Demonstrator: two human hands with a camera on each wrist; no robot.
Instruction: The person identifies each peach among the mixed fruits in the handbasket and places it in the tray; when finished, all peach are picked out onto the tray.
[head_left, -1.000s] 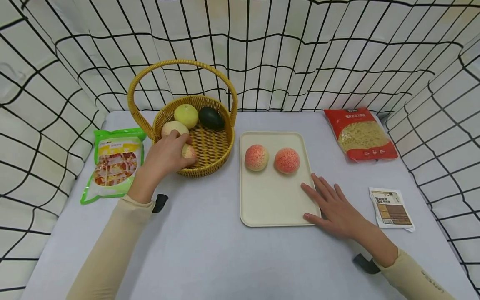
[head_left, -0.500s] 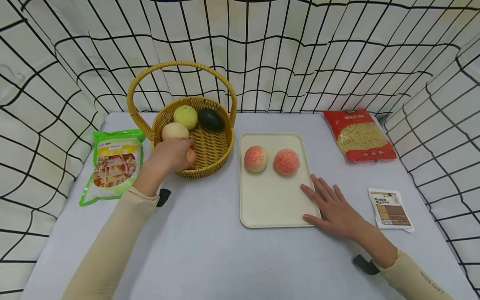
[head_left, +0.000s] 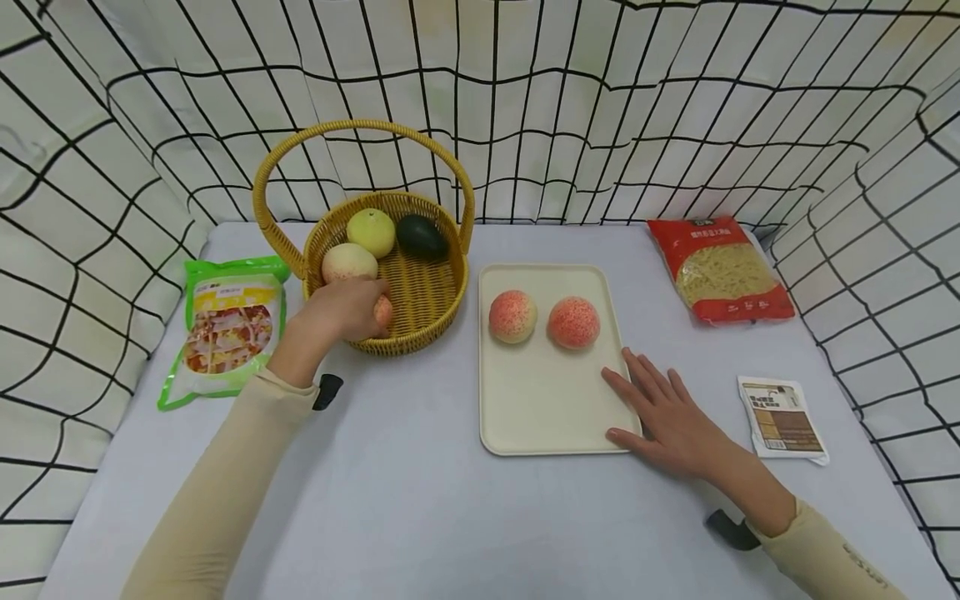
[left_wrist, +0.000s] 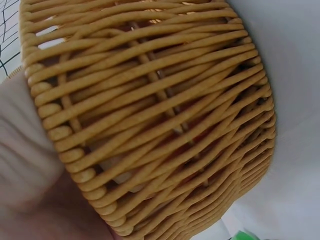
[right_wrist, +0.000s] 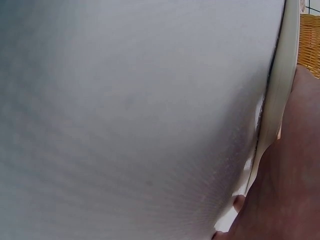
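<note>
In the head view my left hand reaches over the front left rim of the yellow wicker basket, its fingers round a peach that it partly covers. Beside that hand lie a pale peach, a yellow-green round fruit and a dark green avocado-shaped fruit. The woven wall fills the left wrist view and hides the fingertips. My right hand rests with spread fingers on the right edge of a cream tray. Two pink-speckled peaches, one left and one right, sit on the tray.
A green-edged food bag lies left of the basket. To the right are a red pasta bag and a small white-and-brown packet. Black netting over white walls encloses the table, and the basket's tall handle arches upward.
My left hand has shifted slightly right and turned over the peach, its fingers now deeper in the basket. The right hand and tray stay put.
</note>
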